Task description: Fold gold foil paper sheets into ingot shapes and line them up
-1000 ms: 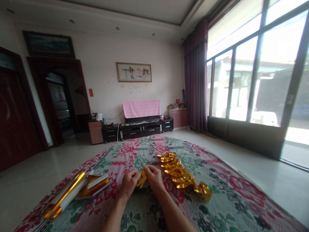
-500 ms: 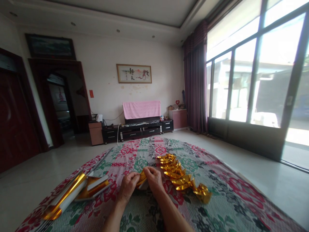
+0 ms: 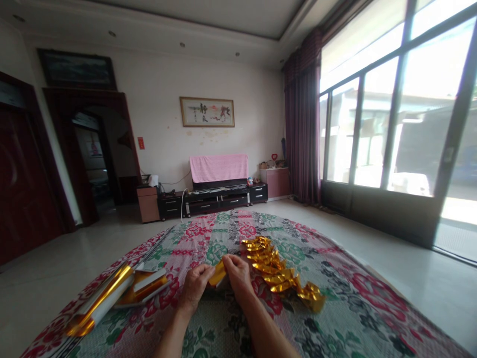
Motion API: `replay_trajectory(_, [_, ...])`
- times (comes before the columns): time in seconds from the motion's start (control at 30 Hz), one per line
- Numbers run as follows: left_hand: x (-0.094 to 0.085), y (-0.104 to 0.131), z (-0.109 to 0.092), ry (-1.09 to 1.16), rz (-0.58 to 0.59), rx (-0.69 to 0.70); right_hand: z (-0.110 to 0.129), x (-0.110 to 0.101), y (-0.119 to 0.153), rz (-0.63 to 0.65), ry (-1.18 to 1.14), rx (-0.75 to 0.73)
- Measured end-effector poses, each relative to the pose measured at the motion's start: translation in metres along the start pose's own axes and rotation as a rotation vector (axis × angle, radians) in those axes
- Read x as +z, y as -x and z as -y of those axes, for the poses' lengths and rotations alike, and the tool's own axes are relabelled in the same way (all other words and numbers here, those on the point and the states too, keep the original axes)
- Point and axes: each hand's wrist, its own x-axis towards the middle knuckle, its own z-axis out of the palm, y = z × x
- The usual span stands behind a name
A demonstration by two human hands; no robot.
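Observation:
Between my hands is a small piece of gold foil paper (image 3: 217, 275), partly folded, with a pale underside showing at its lower edge. My left hand (image 3: 197, 284) pinches its left side between thumb and fingers. My right hand (image 3: 238, 275) grips the right side, its fingers bent over the top and hiding that part. Just to the right lies a row of folded gold foil pieces (image 3: 278, 273), running from the middle of the cloth toward me. Over on the left rests a loose roll of gold foil sheets (image 3: 102, 301), beside a stack of gold and white foil paper (image 3: 147, 287).
A flowered cloth (image 3: 208, 328) in red, green and grey covers the rounded surface before me. Beyond it, a low black cabinet (image 3: 203, 205) stands by the wall, with a pink cloth (image 3: 219, 168) draped above it. Large glass doors (image 3: 376, 139) are on the right.
The gold foil paper has turned a little and shows a flatter, wider gold face between my hands. My left hand has shifted slightly left; both hands still hold the piece.

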Motion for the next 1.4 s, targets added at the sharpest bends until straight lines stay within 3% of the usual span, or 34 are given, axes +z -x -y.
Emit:
replay_trajectory(0.7, [0.002, 0.005, -0.009, 0.07, -0.078, -0.073, 0.003, -0.002, -0.002, -0.088, -0.022, 0.019])
replay_trajectory(1.03, [-0.002, 0.002, -0.002, 0.115, -0.061, -0.075, 0.0, -0.002, -0.004, -0.103, -0.104, 0.05])
replay_trajectory(1.23, [-0.005, 0.001, 0.0, 0.26, -0.104, -0.13, -0.006, -0.006, -0.009, -0.187, -0.105, -0.001])
replay_trajectory(1.3, [-0.005, 0.0, -0.002, 0.3, -0.131, -0.137, -0.005, -0.005, -0.008, -0.151, -0.088, 0.008])
replay_trajectory(1.4, [-0.004, 0.001, -0.007, 0.297, -0.116, -0.118, -0.001, -0.002, -0.003, 0.006, -0.008, 0.017])
